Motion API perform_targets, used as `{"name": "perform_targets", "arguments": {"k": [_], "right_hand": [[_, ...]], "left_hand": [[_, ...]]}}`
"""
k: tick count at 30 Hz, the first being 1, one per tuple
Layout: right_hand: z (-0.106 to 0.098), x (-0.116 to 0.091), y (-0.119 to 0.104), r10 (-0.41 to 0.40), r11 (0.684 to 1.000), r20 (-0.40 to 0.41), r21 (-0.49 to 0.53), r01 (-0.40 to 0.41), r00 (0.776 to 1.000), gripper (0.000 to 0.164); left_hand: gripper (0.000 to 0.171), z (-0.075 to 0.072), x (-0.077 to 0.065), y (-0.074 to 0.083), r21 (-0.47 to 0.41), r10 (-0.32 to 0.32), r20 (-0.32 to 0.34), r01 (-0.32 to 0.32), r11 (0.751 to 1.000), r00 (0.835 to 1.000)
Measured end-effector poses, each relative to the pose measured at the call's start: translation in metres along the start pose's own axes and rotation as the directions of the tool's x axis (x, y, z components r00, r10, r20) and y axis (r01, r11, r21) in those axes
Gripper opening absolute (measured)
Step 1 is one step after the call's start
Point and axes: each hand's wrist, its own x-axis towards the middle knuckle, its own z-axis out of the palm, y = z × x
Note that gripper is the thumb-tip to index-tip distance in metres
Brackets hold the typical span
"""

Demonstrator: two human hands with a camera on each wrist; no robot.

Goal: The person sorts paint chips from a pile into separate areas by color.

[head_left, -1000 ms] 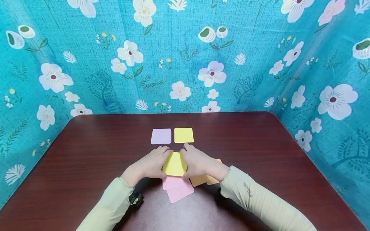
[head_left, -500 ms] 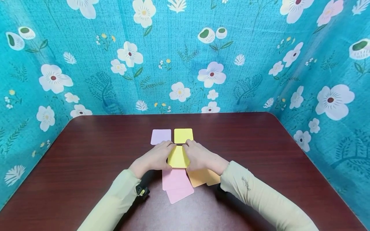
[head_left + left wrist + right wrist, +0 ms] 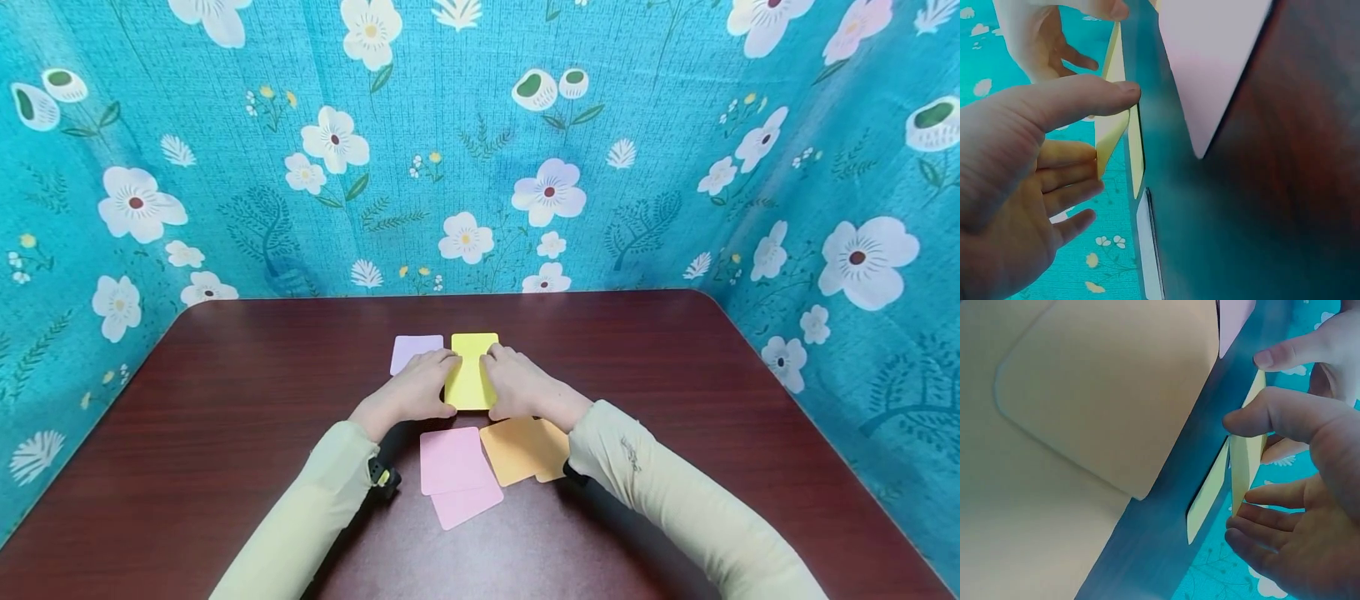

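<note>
Both hands hold one yellow card [image 3: 470, 390] by its opposite sides, close over a second yellow card [image 3: 475, 340] lying on the table. My left hand [image 3: 416, 388] grips the left side, thumb at the near edge and fingers behind, as the left wrist view shows. On the right side, my right hand [image 3: 527, 388] pinches it the same way. The held card [image 3: 1244, 462] looks tilted and slightly bent in the right wrist view, with the lower yellow card [image 3: 1209, 497] apart from it. A lavender card [image 3: 412, 347] lies left of the yellow one, partly covered by my left hand.
Nearer to me, two pink cards [image 3: 452, 460] overlap on the dark red-brown table [image 3: 300, 358]. Beside them on the right are overlapping orange cards [image 3: 512, 454], partly under my right forearm. A blue floral cloth [image 3: 450, 150] hangs behind the table and along its sides.
Both hands have moved away from me with the yellow card, from over the pink cards to the yellow card at the back. The pink and orange cards are now more exposed.
</note>
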Motion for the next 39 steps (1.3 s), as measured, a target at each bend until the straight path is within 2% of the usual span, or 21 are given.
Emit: {"name": "perform_targets", "arguments": {"k": [11,22,28,31,39], "right_hand": [[0.007,0.01,0.012,0.049,0.999,-0.005,0.021,-0.049,0.999,0.075],[0.011,0.027,0.026,0.085,0.993,0.002,0.076,-0.085,0.996,0.075],[0.012,0.037,0.034,0.105,0.991,0.03,0.074,-0.107,0.994,0.075],[0.012,0.041,0.036,0.106,0.991,0.018,0.082,-0.108,0.994,0.074],[0.018,0.049,0.041,0.114,0.981,0.0,0.156,-0.112,0.994,0.07]], "left_hand": [[0.074,0.004,0.018,-0.009,-0.024,-0.016,0.017,0.016,1.0,1.0],[0.073,0.003,0.042,-0.019,0.011,-0.029,0.01,0.028,1.0,1.0],[0.073,0.002,0.053,-0.023,0.018,-0.042,0.04,0.041,0.999,0.998],[0.072,0.001,0.058,-0.026,0.011,-0.055,0.042,0.054,0.998,0.998],[0.071,0.003,0.066,-0.033,-0.019,-0.07,0.07,0.071,0.997,0.995]]}}
